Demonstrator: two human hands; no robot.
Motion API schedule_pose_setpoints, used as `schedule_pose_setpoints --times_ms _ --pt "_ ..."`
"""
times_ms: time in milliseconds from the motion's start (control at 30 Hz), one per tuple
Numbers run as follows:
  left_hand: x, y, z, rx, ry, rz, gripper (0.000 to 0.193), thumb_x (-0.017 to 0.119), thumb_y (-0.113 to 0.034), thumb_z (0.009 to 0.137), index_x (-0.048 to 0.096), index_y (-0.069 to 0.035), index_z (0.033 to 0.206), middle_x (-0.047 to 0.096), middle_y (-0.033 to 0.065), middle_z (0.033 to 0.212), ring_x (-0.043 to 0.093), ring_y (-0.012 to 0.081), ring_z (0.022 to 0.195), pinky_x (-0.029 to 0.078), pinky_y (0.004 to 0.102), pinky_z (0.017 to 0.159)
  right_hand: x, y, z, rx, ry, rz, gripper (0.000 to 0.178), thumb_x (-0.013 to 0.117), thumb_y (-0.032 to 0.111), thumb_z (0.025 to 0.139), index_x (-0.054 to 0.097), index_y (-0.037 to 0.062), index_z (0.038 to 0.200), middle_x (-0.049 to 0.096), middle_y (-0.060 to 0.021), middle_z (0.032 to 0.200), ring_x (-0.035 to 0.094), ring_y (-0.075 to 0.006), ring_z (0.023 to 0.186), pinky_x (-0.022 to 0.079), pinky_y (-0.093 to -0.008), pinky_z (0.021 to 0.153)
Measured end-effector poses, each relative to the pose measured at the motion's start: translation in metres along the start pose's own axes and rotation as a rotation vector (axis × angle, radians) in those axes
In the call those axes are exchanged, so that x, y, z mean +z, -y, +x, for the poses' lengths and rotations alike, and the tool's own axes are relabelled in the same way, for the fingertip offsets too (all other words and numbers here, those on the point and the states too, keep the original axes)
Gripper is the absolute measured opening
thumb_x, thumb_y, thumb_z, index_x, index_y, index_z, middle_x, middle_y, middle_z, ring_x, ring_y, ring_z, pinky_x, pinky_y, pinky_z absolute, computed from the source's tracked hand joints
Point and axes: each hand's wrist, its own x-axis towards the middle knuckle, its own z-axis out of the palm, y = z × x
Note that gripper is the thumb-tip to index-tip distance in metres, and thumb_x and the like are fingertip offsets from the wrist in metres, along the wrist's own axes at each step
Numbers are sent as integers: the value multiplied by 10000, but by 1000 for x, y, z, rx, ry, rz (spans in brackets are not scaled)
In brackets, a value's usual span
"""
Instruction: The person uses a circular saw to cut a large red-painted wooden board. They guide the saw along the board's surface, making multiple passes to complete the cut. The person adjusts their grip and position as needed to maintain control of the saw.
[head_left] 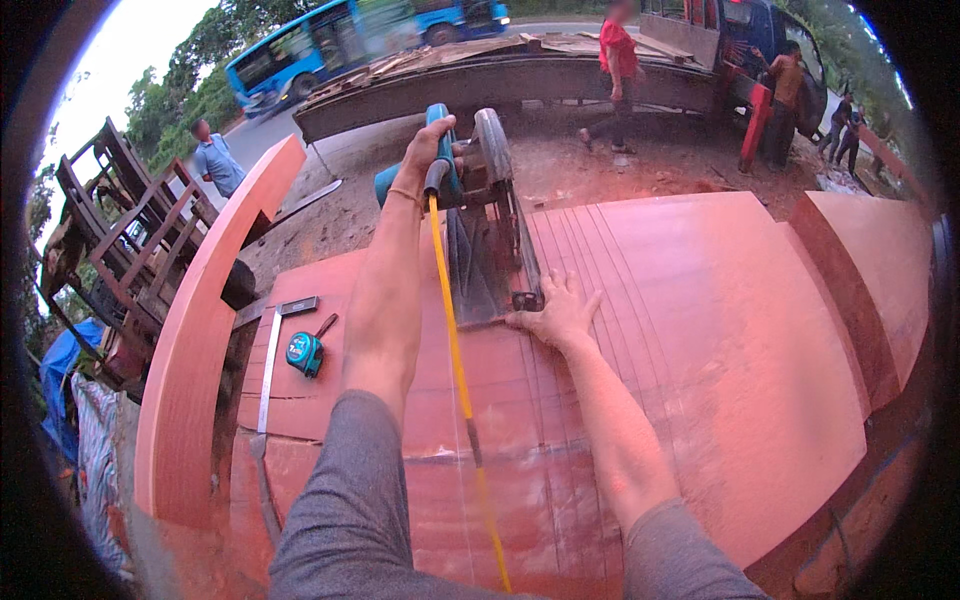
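Observation:
My left hand (424,152) is wrapped round the teal rear handle of a circular saw (492,150). The saw's base plate rests on a broad reddish wooden slab (740,310), scored with several long, roughly parallel lines. My right hand (560,312) lies with fingers spread on the slab, its thumb side against the near corner of the base plate. A yellow power cord (452,330) runs from the saw handle down between my forearms. Left of my left forearm, a metal try square (270,365) and a teal tape measure (305,353) lie on the slab.
A thick wooden beam (200,360) stands along the left side, beside a rusty forklift-like machine (130,240). Another slab (880,270) sits at right. Behind are a flatbed truck (500,90), a blue bus (330,45), a person in red (617,60) and several other people.

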Motion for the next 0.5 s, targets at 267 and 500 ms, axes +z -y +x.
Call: schedule_pose_setpoints --times_ms 267,500 --pt "0 -2 4 4 6 1 476 768 -390 859 530 -63 1110 604 73 744 610 197 539 544 340 487 2 0 7 58 21 45 1076 829 640 656 460 122 1523 367 -83 1619 194 -313 1555 56 -723 1187" --pt "-8 -4 18 -61 41 -29 387 731 -296 887 488 -112 1125 603 67 771 600 197 531 556 367 507 3 4 19 59 16 26 1060 820 654 664 467 141 1521 359 -82 1616 182 -325 1557 69 -750 1166"
